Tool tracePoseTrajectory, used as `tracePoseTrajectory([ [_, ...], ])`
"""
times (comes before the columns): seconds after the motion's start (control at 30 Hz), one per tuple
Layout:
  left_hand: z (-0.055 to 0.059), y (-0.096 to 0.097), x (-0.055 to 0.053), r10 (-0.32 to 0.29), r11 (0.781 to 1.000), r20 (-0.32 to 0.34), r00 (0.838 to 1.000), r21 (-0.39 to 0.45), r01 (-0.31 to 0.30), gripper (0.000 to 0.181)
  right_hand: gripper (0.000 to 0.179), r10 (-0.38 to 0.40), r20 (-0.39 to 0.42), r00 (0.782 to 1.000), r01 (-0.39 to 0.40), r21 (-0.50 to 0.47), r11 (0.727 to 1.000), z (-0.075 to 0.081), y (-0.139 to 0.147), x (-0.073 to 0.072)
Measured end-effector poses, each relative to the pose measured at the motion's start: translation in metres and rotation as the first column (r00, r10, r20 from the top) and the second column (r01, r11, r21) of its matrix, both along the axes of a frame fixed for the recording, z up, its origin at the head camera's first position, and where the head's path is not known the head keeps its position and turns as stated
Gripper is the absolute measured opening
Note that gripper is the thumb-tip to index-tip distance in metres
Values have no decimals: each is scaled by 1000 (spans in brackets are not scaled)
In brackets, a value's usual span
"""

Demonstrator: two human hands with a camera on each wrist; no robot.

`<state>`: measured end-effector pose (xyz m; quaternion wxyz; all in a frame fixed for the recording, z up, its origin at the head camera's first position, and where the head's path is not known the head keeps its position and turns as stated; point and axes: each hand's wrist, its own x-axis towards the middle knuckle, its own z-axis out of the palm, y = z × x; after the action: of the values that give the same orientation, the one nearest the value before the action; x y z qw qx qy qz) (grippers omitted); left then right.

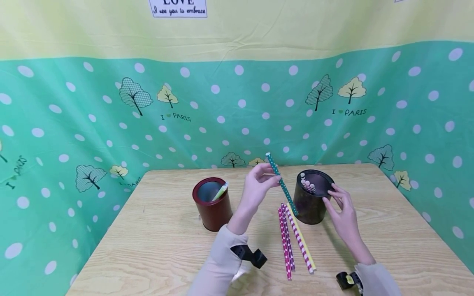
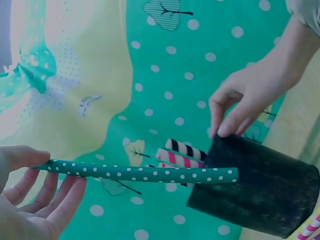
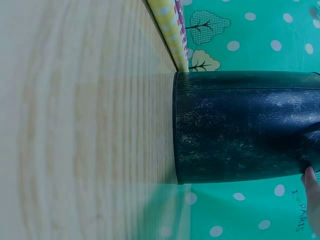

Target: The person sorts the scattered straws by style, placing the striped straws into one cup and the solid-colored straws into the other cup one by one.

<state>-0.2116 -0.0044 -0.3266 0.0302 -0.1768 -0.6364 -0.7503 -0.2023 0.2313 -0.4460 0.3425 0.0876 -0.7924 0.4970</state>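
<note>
Green dotted straw [image 1: 283, 187] held aloft near black can [image 1: 310, 207].
Left hand [image 1: 258, 183] pinches it toward its upper end; lower end by the can, contact unclear. Right hand [image 1: 344, 209] grips the can's rim. Striped straws [image 2: 172, 158] stand inside; four loose straws [image 1: 300, 242] lie alongside on desk [image 1: 155, 246]. Dark red can [image 1: 214, 216] upright, farther left.

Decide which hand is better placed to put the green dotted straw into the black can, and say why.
Probably the left hand: it pinches the green dotted straw beside the black can. The right hand touches the can, so seems better suited to steadying it.
</note>
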Motion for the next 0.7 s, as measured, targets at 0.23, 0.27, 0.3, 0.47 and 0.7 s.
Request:
tracePoseTrajectory([
  [0.23,13,-1,1,9,999,-64,998,36,-7,30,23,-6,25,1000,6,4,1000,2,0,0],
  [0.27,15,-1,1,12,999,-75,997,41,-9,30,23,-2,27,1000,2,-2,1000,2,0,1],
  [0.3,16,0,1,14,999,-85,996,48,-10,30,23,-4,36,999,4,-5,1000,6,-2,3],
  [0.47,25,0,0,20,996,-138,990,93,-8,30,22,-2,29,1000,3,-17,1000,25,-13,15],
  [0.7,35,2,-1,27,987,-159,987,163,-1,30,22,-9,27,1000,9,-14,1000,30,-16,17],
])
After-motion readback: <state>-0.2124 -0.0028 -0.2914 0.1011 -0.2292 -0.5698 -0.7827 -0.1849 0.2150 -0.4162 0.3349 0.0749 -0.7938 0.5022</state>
